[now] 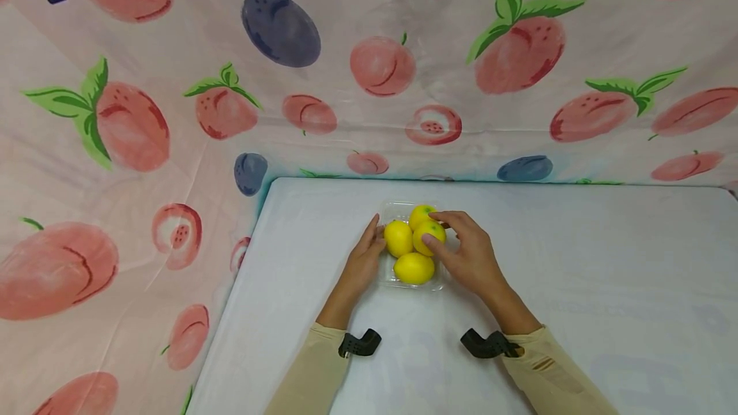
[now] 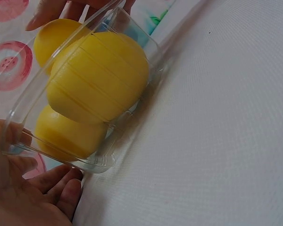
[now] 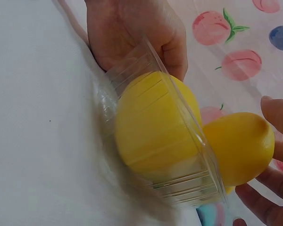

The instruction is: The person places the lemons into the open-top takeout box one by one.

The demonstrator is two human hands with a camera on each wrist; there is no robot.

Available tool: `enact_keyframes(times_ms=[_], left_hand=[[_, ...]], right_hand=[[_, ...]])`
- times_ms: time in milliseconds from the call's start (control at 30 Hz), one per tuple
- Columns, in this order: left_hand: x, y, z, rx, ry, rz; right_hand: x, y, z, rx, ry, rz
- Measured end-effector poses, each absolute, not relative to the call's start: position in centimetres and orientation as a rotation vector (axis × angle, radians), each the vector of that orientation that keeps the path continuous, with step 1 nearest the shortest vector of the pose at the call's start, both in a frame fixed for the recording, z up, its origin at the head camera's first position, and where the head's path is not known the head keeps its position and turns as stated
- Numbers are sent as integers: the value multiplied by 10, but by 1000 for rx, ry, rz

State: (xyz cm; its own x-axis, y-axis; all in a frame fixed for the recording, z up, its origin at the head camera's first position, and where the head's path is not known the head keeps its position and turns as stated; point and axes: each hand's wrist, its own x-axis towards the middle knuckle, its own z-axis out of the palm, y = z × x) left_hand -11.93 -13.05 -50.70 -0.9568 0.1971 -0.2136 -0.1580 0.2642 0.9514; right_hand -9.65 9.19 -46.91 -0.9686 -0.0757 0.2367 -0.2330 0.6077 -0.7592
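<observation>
A clear plastic container (image 1: 387, 279) holds several yellow lemons (image 1: 414, 268), also seen through its wall in the left wrist view. My left hand (image 1: 362, 260) lies along the container's left side, fingers extended beside the wall. On the right, my right hand (image 1: 469, 252) has its thumb and fingers around the uppermost lemon (image 1: 426, 230). That lemon (image 3: 238, 148) sits higher than the container's rim in the right wrist view, with the thumb (image 3: 275, 112) near one end and fingers beneath. Part of another lemon (image 1: 421, 214) shows just behind it.
The container stands on a table with a white cover (image 1: 576, 274). A fruit-print cloth (image 1: 323, 82) rises behind the table and along its left side. Black wrist-camera mounts (image 1: 362, 342) jut inward from both beige sleeves (image 1: 314, 370).
</observation>
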Motion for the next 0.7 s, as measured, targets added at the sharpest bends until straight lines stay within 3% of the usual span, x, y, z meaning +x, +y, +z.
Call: enact_keyframes(times_ms=[700], left_hand=[[-118, -131, -506, 58, 2255, 1752]], right_hand=[[-94, 86, -472, 212, -2652, 1292]])
